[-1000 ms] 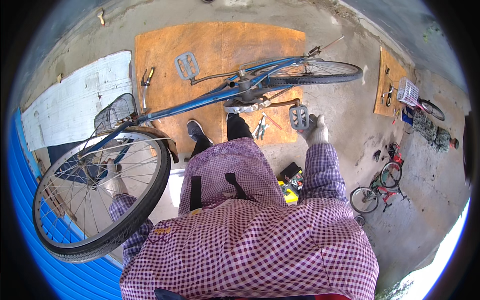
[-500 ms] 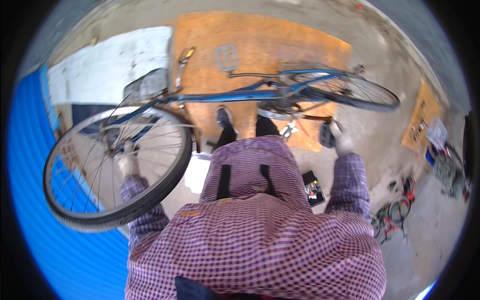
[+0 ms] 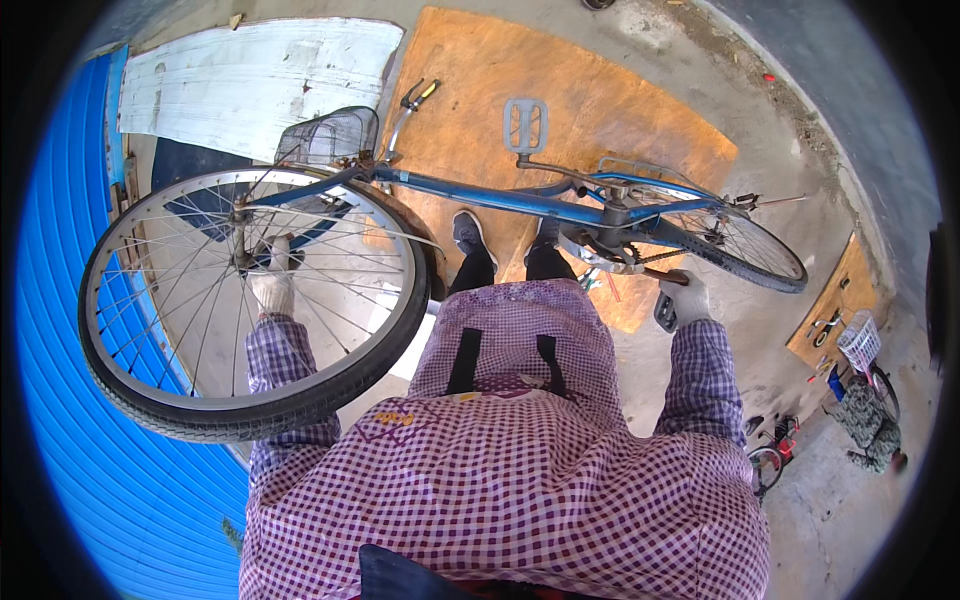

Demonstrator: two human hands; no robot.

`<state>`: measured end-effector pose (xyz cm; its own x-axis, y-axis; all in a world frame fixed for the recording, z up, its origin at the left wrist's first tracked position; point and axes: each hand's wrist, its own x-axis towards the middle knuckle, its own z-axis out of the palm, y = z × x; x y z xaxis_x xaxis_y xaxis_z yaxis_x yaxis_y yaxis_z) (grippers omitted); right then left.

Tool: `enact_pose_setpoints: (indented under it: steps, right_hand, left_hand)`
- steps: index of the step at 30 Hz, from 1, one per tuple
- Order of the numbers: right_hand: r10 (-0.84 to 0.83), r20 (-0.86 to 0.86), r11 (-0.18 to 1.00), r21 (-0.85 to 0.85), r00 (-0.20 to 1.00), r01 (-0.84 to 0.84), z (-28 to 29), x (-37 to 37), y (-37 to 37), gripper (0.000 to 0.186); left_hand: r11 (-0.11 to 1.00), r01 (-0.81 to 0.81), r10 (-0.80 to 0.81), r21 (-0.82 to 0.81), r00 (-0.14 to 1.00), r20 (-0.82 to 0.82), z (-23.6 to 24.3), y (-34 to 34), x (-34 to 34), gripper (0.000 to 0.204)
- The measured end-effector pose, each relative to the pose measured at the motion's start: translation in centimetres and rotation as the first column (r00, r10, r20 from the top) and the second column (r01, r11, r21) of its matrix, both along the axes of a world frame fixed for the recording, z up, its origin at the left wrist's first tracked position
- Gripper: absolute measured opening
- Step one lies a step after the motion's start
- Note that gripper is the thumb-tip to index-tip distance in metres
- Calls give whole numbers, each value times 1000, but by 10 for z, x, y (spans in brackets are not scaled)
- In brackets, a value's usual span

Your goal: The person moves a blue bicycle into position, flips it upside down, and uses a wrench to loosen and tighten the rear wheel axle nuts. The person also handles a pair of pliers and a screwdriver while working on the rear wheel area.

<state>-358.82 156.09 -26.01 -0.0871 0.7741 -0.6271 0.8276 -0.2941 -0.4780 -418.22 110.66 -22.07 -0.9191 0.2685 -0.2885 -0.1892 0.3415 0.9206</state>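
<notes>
A blue bicycle (image 3: 530, 200) spans the view sideways before me, its front wheel (image 3: 412, 300) at left and rear wheel (image 3: 780, 270) at right. My left hand (image 3: 272, 285), in a pale glove, is behind the front spokes, fingers closed on the lower fork by the hub, partly hidden. My right hand (image 3: 688, 295), gloved too, grips a crank arm (image 3: 660, 275) beside a dark pedal (image 3: 664, 312). The other pedal (image 3: 525, 125) points away from me. A basket (image 3: 325, 135) is at the handlebar (image 3: 395, 140). My feet (image 3: 470, 235) show under the frame.
An orange board (image 3: 470, 70) and a white board (image 3: 240, 75) lie on concrete, with tools (image 3: 610, 290) on the orange one. Blue corrugated metal (image 3: 100, 470) runs along the left. At right are a smaller board (image 3: 840, 280), a basketed bicycle (image 3: 860, 340), a camouflage fabric bundle (image 3: 865, 420) and red bikes (image 3: 775, 450).
The view has turned and the bicycle sits differently, its rear end lower in view. The pedal at my right hand has flipped; that hand's fingers now lie over the crank arm.
</notes>
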Motion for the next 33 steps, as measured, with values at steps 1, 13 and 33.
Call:
enact_pose_setpoints:
  steps: [1,13,33]
  right_hand:
    - [-29,-76,999,-48,997,26,-5,2,7,38]
    - [-134,-234,989,34,963,145,-49,10,13,29]
    - [-125,-356,984,-166,926,69,17,-60,17,28]
  left_hand:
    - [1000,-13,13,2,999,33,3,3,2,40]
    - [990,-126,128,63,991,-31,31,8,-15,36]
    - [944,-255,251,209,967,47,44,16,-69,35]
